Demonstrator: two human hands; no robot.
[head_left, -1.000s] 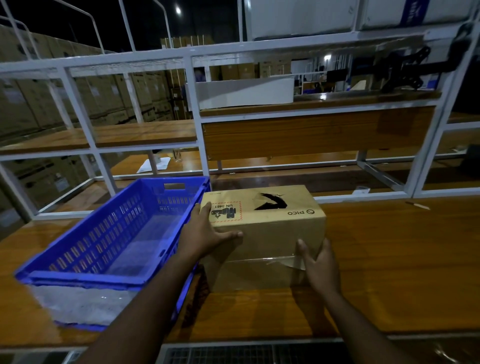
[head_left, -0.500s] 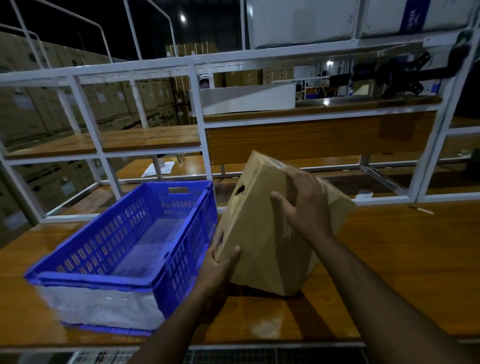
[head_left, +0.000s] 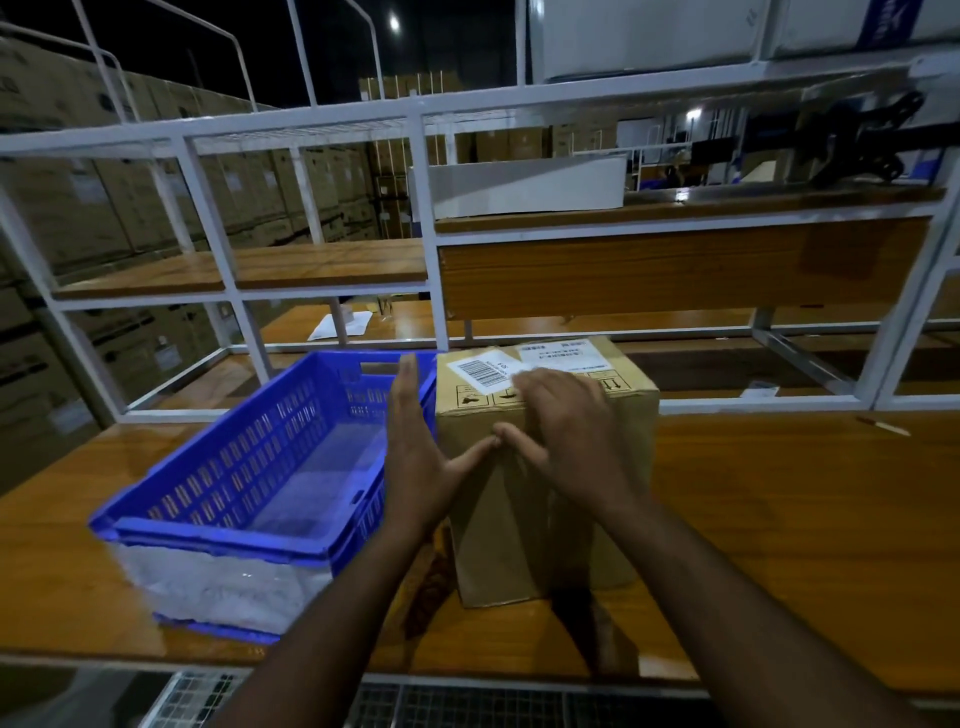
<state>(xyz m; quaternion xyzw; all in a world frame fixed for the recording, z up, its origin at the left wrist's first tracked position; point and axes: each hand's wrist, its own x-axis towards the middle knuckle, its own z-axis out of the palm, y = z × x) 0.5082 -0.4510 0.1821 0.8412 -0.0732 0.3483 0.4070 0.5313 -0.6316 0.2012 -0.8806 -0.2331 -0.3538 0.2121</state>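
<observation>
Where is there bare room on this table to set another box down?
Widest bare patch: table right of the cardboard box, back to the white rack frame. Crowded: the left hand fills the gap between blue crate and box.

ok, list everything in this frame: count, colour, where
cardboard box: 1, brown, centre of the table, right of the crate
labels: 2, white, on the box top
crate: 1, blue, on the table, left of the box
table: 1, orange-brown wood, under box and crate
rack: 1, white metal, behind the table
tray: 1, white, upper rack shelf
papers: a few, white, far table behind the rack
cartons: many, brown, stacked far left
left hand: 1, fingers straight, against the box's left side
right hand: 1, resting on the box top
</observation>
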